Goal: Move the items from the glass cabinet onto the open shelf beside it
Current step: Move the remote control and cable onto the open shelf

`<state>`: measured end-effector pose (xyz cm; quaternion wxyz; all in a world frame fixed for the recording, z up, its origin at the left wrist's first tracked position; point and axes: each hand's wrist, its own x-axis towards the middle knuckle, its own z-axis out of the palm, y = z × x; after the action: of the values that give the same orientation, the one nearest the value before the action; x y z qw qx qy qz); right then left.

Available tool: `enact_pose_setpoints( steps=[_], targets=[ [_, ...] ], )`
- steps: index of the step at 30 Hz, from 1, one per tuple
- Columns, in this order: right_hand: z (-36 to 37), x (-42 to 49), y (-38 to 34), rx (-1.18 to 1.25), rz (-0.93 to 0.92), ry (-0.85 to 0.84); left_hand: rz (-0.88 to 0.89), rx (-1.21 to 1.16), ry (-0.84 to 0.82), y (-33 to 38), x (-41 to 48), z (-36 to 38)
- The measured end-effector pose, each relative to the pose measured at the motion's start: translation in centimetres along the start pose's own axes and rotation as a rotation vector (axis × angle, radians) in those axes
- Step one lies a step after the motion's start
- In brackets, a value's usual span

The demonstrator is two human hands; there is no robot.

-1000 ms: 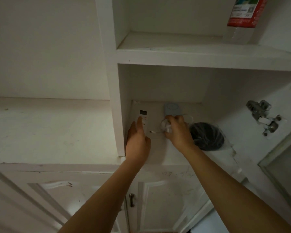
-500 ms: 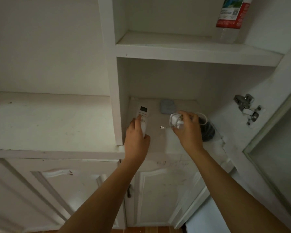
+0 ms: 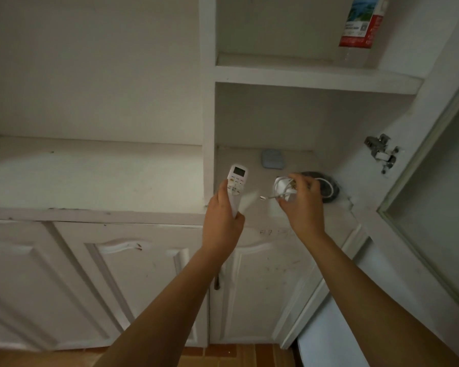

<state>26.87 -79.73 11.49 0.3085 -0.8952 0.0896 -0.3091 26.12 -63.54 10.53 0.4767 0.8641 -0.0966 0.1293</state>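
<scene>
My left hand [image 3: 223, 218] grips a white remote control [image 3: 236, 185] with a small screen, held upright in front of the cabinet's lower compartment. My right hand [image 3: 304, 205] holds a bundled white charger cable [image 3: 282, 190], its plug end sticking out to the left. Inside the cabinet a small grey box [image 3: 273, 162] lies at the back, and a dark coiled cable [image 3: 329, 190] lies behind my right hand, partly hidden. A bottle with a red label [image 3: 358, 25] stands on the cabinet's upper shelf. The open shelf [image 3: 90, 176] lies to the left, bare.
The glass cabinet door [image 3: 440, 181] hangs open at the right, its metal hinge [image 3: 380, 152] on the side wall. A vertical white divider [image 3: 208, 115] separates cabinet from open shelf. Closed white cupboard doors [image 3: 117, 282] run below.
Both hands have drawn back out of the cabinet toward me, lifting the remote and the white cable off the cabinet floor. The camera has also pulled back.
</scene>
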Motion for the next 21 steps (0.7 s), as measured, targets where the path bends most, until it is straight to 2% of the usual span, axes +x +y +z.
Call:
enact_pose_setpoints(
  steps=[9,21],
  targets=[
    [0.0,-7.3,-6.4,0.049,0.012,0.018,-0.031,0.031,-0.027,-2.7,-5.8,-8.0],
    [4.9,-13.3,-17.9,0.180,-0.111,-0.095,-0.179,0.012,0.209,-7.6,-9.6,-20.4]
  ],
)
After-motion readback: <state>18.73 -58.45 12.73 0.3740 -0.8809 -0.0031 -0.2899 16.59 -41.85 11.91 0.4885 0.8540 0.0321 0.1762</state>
